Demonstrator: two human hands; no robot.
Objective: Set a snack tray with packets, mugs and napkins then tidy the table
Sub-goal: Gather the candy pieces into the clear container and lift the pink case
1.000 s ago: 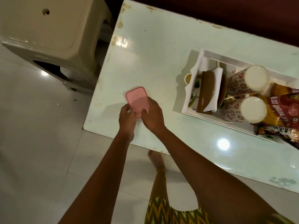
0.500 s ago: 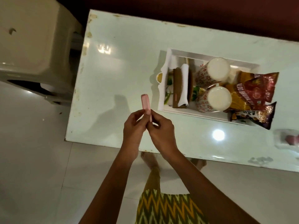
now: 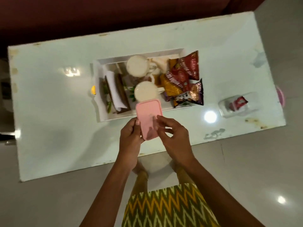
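A pink rectangular lid point(image 3: 148, 117) is held flat above the table's near edge, in front of the white tray point(image 3: 100, 110). My left hand point(image 3: 130, 138) grips its left edge and my right hand point(image 3: 172, 135) its right side, fingers on top. In the tray stand two upturned patterned mugs point(image 3: 144, 94), a brown holder with white napkins point(image 3: 114, 94) at the left, and red, orange and purple snack packets point(image 3: 183, 76) at the right.
A clear plastic box point(image 3: 237, 105) with a red packet inside sits at the table's right end, and something pink point(image 3: 281, 97) shows past that edge. The pale glossy table point(image 3: 54, 104) has a dark red wall behind it. Grey floor lies below.
The lid came up off the table at the left, was turned on edge, and now lies flat in both hands in front of the tray. The view has swung right.
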